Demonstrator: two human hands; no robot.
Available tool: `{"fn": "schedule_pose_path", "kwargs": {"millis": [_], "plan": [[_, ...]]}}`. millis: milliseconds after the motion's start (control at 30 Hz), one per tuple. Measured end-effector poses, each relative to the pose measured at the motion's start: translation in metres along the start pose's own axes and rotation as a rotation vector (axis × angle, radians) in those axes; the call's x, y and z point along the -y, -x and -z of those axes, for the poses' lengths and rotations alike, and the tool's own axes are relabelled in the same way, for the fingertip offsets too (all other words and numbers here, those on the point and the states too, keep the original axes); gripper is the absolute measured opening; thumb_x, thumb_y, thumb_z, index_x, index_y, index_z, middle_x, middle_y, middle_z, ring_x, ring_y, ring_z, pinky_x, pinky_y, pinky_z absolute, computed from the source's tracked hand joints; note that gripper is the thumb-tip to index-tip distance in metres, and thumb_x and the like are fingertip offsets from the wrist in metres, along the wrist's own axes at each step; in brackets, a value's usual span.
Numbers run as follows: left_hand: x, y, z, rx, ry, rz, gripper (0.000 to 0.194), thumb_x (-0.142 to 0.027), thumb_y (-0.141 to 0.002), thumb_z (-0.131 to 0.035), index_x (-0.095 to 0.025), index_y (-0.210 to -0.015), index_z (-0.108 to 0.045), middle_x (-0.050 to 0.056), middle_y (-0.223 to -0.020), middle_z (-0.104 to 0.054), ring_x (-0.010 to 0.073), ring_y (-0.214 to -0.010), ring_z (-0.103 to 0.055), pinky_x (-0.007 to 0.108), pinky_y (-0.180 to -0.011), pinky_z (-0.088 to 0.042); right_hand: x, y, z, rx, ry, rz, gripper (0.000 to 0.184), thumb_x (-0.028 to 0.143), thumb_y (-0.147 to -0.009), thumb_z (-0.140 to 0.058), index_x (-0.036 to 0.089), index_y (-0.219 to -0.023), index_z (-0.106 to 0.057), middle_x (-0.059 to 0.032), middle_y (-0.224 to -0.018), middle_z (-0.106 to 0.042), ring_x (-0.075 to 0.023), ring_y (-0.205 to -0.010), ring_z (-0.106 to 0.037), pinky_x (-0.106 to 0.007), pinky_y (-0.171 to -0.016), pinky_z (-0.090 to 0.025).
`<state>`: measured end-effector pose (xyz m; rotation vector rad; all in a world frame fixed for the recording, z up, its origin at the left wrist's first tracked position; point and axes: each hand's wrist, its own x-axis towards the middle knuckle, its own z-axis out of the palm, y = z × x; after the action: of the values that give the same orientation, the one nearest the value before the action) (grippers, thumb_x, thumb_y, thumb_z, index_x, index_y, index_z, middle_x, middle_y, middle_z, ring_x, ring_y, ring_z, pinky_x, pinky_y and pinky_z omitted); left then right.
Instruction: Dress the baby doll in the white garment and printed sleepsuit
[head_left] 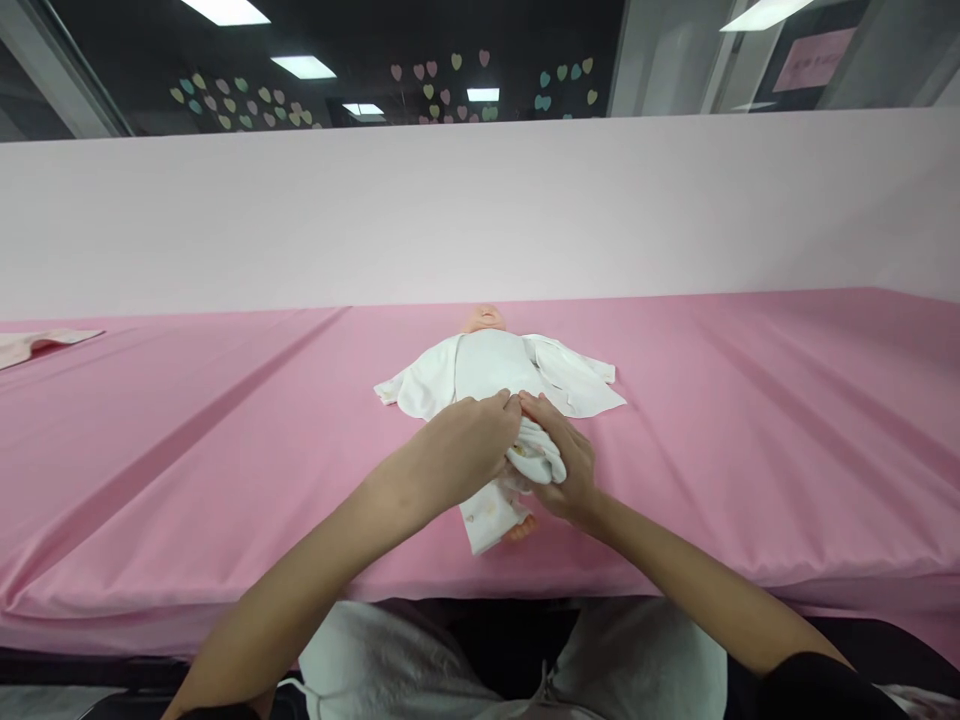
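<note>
A baby doll lies on its back, its head at the far side and its feet towards me. A white top covers its chest, with the sleeves spread out to both sides. White baby pants with small prints are bunched over the doll's legs. My left hand is closed on the left side of the bunched pants, its fingertips mostly hidden. On the other side my right hand is wrapped round the gathered cloth, and its fingers meet the left ones. A bare doll foot shows beside a flat pant leg.
A pink sheet with long creases covers the table, whose front edge is close to my lap. Behind it runs a white partition. At the far left lies a pale folded cloth.
</note>
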<state>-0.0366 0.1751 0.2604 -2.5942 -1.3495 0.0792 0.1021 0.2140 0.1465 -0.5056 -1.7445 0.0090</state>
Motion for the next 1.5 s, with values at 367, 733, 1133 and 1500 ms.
{"fn": "schedule_pose_path", "kwargs": {"millis": [367, 733, 1133, 1500], "plan": [[0.040, -0.014, -0.008, 0.064, 0.672, -0.123, 0.014, -0.011, -0.069, -0.048, -0.016, -0.070, -0.061, -0.003, -0.059, -0.055, 0.0086, -0.051, -0.044, 0.021, -0.046, -0.026, -0.003, -0.005, 0.002, -0.068, -0.039, -0.110, 0.029, 0.025, -0.075, -0.062, 0.020, -0.103, -0.061, -0.0075, -0.098, -0.070, -0.0211, -0.082, -0.067, -0.032, -0.066, -0.058], [0.066, -0.030, -0.045, 0.169, 1.370, -0.057, 0.042, -0.007, -0.060, -0.058, -0.014, -0.102, -0.066, 0.000, -0.077, -0.063, 0.0093, -0.064, -0.053, 0.018, -0.054, -0.038, -0.003, -0.015, 0.004, -0.044, -0.315, -0.614, 0.019, 0.019, -0.062, -0.063, 0.019, -0.081, -0.063, -0.0002, -0.075, -0.066, -0.0160, -0.068, -0.059, -0.026, -0.059, -0.047], [0.062, -0.034, -0.067, 0.052, 1.758, 0.081, 0.050, -0.005, -0.060, -0.064, -0.016, -0.109, -0.056, -0.002, -0.074, -0.063, 0.0067, -0.058, -0.056, 0.017, -0.056, -0.042, -0.011, -0.016, 0.008, 0.285, -0.367, -0.559, 0.020, 0.033, -0.076, -0.057, 0.019, -0.089, -0.058, -0.0012, -0.078, -0.057, -0.0163, -0.073, -0.051, -0.029, -0.065, -0.043], [0.028, -0.002, -0.032, -0.160, 1.150, 0.060, 0.035, -0.009, -0.071, -0.052, -0.021, -0.103, -0.060, 0.000, -0.086, -0.065, 0.0122, -0.072, -0.060, 0.023, -0.062, -0.046, 0.027, -0.004, 0.023, 0.134, 0.073, -0.549, 0.013, 0.024, -0.071, -0.063, 0.020, -0.077, -0.053, 0.0005, -0.071, -0.056, -0.0165, -0.069, -0.049, -0.028, -0.061, -0.040]]}}
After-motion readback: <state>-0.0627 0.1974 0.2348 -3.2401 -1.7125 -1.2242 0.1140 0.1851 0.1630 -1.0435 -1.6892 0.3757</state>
